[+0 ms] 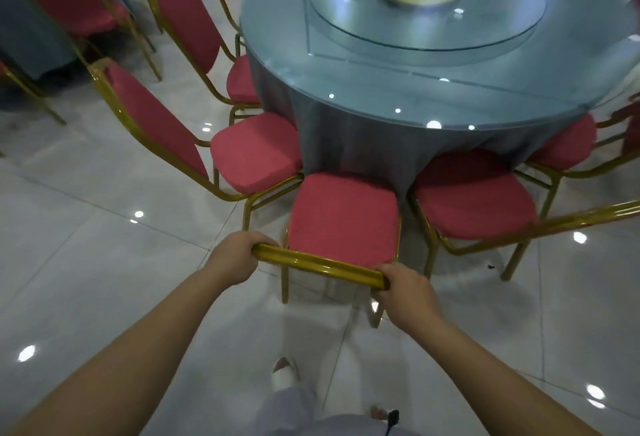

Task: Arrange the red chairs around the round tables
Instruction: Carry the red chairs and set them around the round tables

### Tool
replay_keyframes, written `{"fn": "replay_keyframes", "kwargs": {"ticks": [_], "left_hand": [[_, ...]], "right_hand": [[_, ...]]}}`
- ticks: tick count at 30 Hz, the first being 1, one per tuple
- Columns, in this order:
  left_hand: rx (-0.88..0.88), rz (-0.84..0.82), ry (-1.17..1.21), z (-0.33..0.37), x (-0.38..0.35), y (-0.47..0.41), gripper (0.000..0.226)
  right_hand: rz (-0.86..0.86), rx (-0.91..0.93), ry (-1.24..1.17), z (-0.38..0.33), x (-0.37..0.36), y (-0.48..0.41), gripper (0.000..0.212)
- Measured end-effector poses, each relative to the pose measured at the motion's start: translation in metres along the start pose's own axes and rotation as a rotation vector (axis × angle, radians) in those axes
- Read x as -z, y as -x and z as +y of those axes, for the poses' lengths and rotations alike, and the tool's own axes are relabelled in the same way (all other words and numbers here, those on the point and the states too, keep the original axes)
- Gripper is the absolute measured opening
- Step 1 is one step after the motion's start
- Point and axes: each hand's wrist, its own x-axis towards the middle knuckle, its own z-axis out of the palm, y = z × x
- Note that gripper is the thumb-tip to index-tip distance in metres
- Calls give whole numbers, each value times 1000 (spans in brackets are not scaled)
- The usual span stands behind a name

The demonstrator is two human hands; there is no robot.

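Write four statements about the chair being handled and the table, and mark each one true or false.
1. The left hand and right hand both grip the gold top rail of one chair. True.
2. That chair's seat is blue. False: it is red.
3. A glass turntable sits on the round table. True.
4. The tablecloth is white. False: it is grey-blue.

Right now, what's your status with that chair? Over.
Left hand and right hand both grip the chair by its gold top rail. Seat faces the round table, front edge at the cloth. Left neighbour chair and right neighbour chair close alongside.
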Motion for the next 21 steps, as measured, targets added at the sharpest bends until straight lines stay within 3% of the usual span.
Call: {"fn": "replay_keyframes", "kwargs": {"ticks": [7, 14, 17, 18, 21], "left_hand": [[-150, -67, 16, 2, 33, -77, 42], [-171, -107, 31, -8, 58, -113, 51], [-232, -221, 27, -11, 67, -124, 49], [-245, -268, 51, -15, 69, -127, 51], [-285, -360, 110, -40, 89, -134, 65]], "right_hand": [[19, -239, -116, -33, 18, -57, 18], [105, -332, -19, -67, 18, -90, 21], [6, -408, 65, -84, 31, -94, 15], [-52, -418, 86, -90, 36, -95, 21], [-175, -291, 117, -127, 47, -98, 88]]}}
